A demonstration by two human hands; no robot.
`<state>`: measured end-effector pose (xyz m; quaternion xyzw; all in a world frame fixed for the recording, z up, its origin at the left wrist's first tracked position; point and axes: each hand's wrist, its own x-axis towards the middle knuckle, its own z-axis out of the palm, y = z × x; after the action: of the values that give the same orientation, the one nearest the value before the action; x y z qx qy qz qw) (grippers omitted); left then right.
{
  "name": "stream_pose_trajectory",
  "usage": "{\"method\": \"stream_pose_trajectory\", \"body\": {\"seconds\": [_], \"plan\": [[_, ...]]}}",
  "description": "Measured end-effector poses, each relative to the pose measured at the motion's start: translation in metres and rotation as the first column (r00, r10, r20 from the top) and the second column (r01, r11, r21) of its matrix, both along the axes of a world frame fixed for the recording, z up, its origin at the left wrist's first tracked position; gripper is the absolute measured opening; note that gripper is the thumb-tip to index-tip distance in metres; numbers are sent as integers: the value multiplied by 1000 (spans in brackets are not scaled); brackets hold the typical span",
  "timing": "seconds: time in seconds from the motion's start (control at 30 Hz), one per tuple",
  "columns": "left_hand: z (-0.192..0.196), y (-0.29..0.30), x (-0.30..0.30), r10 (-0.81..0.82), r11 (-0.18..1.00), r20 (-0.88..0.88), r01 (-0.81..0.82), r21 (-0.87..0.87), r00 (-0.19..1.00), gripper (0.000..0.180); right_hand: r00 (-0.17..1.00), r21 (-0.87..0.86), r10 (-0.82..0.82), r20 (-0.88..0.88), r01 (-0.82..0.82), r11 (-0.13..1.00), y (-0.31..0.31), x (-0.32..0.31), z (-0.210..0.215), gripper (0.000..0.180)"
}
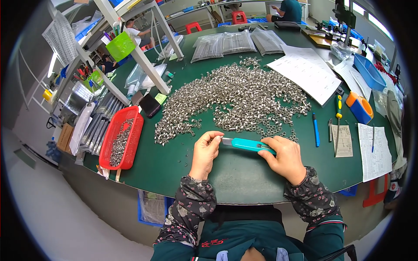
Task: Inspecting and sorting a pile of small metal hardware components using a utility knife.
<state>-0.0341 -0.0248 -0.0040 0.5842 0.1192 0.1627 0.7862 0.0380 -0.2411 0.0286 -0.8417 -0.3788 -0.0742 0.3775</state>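
My right hand (285, 158) grips a teal utility knife (246, 144) by its handle, thumb along the near side. The knife lies nearly level above the near part of the table, its metal blade (227, 141) pointing left. At the blade's tip, the thumb and index finger of my left hand (203, 154) are pinched together. Whatever sits between those fingertips is too small or hidden to make out. Just beyond both hands spreads a wide heap of small silvery metal rings (235, 95), with a few strays close to my left hand.
To the left stands a red plastic basket (136, 141) partly filled with small metal pieces, beside a black box (150, 105). A blue pen (316, 130), yellow-handled screwdriver (338, 106) and tape roll (360, 108) lie right. Bagged rods (209, 48) and printed sheets (307, 74) lie beyond the heap.
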Motion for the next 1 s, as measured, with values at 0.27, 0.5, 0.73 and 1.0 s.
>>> {"method": "stream_pose_trajectory", "body": {"seconds": [0.27, 0.5, 0.73, 1.0], "plan": [[-2, 6, 0, -63, 933, 21, 67, -353, 998, 12, 954, 119, -63, 294, 29, 992, -1, 6, -1, 26], [0, 6, 0, -67, 923, 50, 81, -377, 997, 11, 997, 87, 37, 71, -43, 995, 0, 7, -6, 24], [-5, 7, 0, -121, 956, 43, 128, -262, 992, 13, 997, 78, 76, 32, -79, 994, 0, 9, -6, 21], [1, 4, 1, -102, 893, 40, 109, -436, 994, 12, 986, 216, -42, 161, 7, 976, -2, 16, -7, 23]]}}
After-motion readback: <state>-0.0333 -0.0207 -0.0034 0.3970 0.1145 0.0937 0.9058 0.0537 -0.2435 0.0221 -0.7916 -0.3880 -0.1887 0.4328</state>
